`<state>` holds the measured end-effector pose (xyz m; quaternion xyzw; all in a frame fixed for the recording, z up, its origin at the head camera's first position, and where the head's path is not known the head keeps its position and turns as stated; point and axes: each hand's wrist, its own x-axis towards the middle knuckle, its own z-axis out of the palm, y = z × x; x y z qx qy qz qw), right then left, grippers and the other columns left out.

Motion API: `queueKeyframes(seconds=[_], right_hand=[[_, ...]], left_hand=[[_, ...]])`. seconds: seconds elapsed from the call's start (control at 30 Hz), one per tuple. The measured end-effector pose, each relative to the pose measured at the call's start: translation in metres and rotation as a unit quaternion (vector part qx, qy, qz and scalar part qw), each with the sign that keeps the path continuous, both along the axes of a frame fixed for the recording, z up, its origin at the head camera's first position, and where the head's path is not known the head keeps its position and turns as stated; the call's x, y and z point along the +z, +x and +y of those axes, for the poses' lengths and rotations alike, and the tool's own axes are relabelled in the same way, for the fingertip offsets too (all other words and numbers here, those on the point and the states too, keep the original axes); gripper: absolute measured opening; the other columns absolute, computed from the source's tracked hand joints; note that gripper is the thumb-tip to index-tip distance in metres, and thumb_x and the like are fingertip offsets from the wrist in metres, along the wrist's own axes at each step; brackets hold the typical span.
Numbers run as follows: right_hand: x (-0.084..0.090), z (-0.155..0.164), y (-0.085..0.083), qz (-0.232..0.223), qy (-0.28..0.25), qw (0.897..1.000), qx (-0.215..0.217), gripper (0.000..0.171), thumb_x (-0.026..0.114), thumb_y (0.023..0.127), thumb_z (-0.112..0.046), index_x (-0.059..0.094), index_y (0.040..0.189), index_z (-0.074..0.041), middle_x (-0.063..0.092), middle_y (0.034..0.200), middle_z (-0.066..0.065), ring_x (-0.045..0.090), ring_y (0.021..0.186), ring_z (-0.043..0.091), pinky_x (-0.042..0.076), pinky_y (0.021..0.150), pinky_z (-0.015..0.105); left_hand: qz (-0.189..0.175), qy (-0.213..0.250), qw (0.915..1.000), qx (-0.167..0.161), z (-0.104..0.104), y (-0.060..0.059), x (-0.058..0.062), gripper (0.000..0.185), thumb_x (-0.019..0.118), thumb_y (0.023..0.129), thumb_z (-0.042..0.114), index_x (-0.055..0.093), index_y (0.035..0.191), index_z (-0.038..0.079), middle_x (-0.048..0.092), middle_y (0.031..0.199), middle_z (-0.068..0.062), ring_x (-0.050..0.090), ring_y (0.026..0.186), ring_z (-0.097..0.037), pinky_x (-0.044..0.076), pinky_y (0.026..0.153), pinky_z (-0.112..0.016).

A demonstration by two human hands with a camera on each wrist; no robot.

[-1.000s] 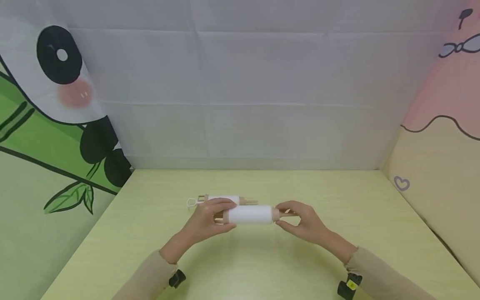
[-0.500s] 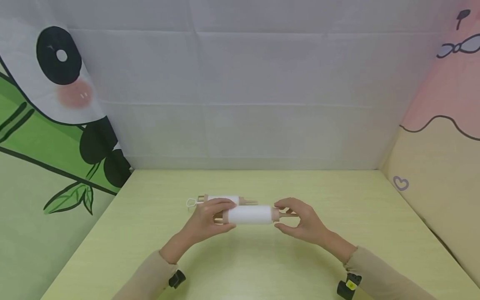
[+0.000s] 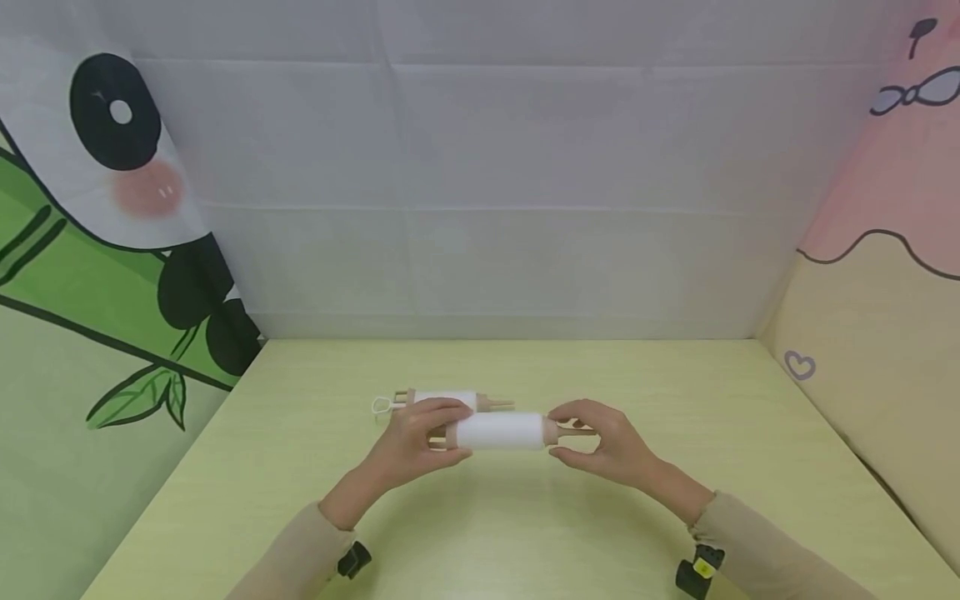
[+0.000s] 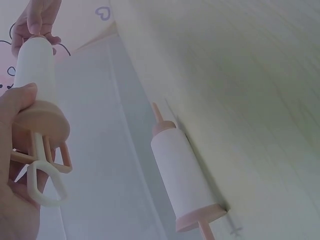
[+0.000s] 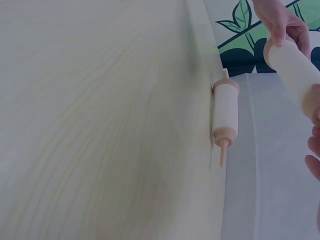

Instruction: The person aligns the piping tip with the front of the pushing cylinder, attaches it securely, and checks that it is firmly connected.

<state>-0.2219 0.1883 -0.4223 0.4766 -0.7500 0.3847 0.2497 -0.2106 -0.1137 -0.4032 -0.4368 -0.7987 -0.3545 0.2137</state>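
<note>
A white syringe [image 3: 500, 431] with pinkish-beige end pieces is held level above the table. My left hand [image 3: 420, 437] grips its handle end, thumb below and fingers above. In the left wrist view, the beige flange [image 4: 42, 120], its side loops and a white ring handle [image 4: 48, 202] show beside that palm. My right hand [image 3: 611, 446] holds the nozzle end between thumb and fingers, with the thin nozzle [image 3: 577, 430] pointing into the palm. Just behind, a second similar syringe [image 3: 446, 398] lies on the table, partly hidden by my left hand in the head view.
The pale wood-grain table [image 3: 480, 533] spreads out around both hands. A grey-white cloth backdrop [image 3: 480, 183] rises at its far edge. Cartoon-printed panels stand on the left [image 3: 97, 333] and right [image 3: 885, 333]. Dark wrist cameras sit on both sleeves.
Both hands and the held syringe stay almost in place. The right fingers part slightly from the nozzle end, then come back closer to it. The second syringe has not moved.
</note>
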Motion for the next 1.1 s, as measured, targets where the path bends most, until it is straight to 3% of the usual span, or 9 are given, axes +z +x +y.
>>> queueKeyframes(seconds=[0.13,0.37,0.53,0.7,0.9,1.1], right_hand=[[-0.001,0.001,0.0,0.003,0.001,1.0,0.0,0.04,0.076,0.073,-0.014,0.058,0.108,-0.005,0.061,0.102,0.007,0.06,0.084,0.02,0.053,0.068,0.02],[-0.004,-0.003,-0.001,0.005,0.003,1.0,0.018,0.036,0.073,0.072,-0.001,0.059,0.105,-0.005,0.062,0.099,0.007,0.063,0.084,0.02,0.055,0.066,0.025],[-0.003,-0.004,0.001,-0.007,0.004,1.0,0.006,0.03,0.071,0.078,-0.012,0.061,0.105,-0.003,0.065,0.097,0.007,0.064,0.081,0.02,0.055,0.066,0.026],[-0.003,-0.006,0.001,0.007,-0.002,1.0,-0.005,0.037,0.069,0.081,-0.025,0.059,0.108,-0.002,0.063,0.099,0.006,0.062,0.082,0.016,0.054,0.065,0.022],[-0.002,-0.01,-0.001,0.03,-0.005,0.999,0.013,0.03,0.072,0.077,-0.014,0.06,0.103,-0.005,0.062,0.097,0.006,0.061,0.081,0.016,0.054,0.064,0.022],[0.0,-0.01,0.0,0.028,-0.004,1.0,0.004,0.032,0.067,0.082,-0.023,0.06,0.104,-0.001,0.063,0.096,0.008,0.062,0.08,0.018,0.055,0.065,0.023]], left_hand=[[-0.007,0.004,1.0,0.001,-0.001,0.0,-0.001,0.043,0.08,0.063,0.002,0.064,0.103,-0.001,0.061,0.105,-0.016,0.062,0.09,-0.029,0.051,0.064,-0.012],[-0.009,0.004,0.9999,-0.003,-0.004,0.001,-0.002,0.043,0.079,0.063,-0.002,0.063,0.103,-0.002,0.061,0.104,-0.018,0.062,0.088,-0.031,0.051,0.063,-0.014],[-0.024,0.004,0.9997,0.004,-0.006,0.003,-0.001,0.042,0.078,0.064,-0.002,0.063,0.103,-0.001,0.061,0.105,-0.017,0.062,0.089,-0.031,0.052,0.063,-0.014],[-0.017,0.007,0.9998,0.005,-0.007,0.003,-0.002,0.042,0.079,0.063,-0.002,0.063,0.103,-0.002,0.06,0.105,-0.017,0.063,0.088,-0.03,0.052,0.062,-0.014],[-0.01,0.007,0.9999,0.004,-0.009,0.003,-0.002,0.044,0.08,0.062,-0.002,0.063,0.102,-0.002,0.061,0.105,-0.017,0.062,0.088,-0.03,0.051,0.062,-0.014],[-0.011,0.013,0.9999,0.002,-0.01,0.003,-0.001,0.044,0.079,0.062,-0.003,0.063,0.103,-0.002,0.06,0.105,-0.017,0.063,0.086,-0.031,0.052,0.06,-0.014]])
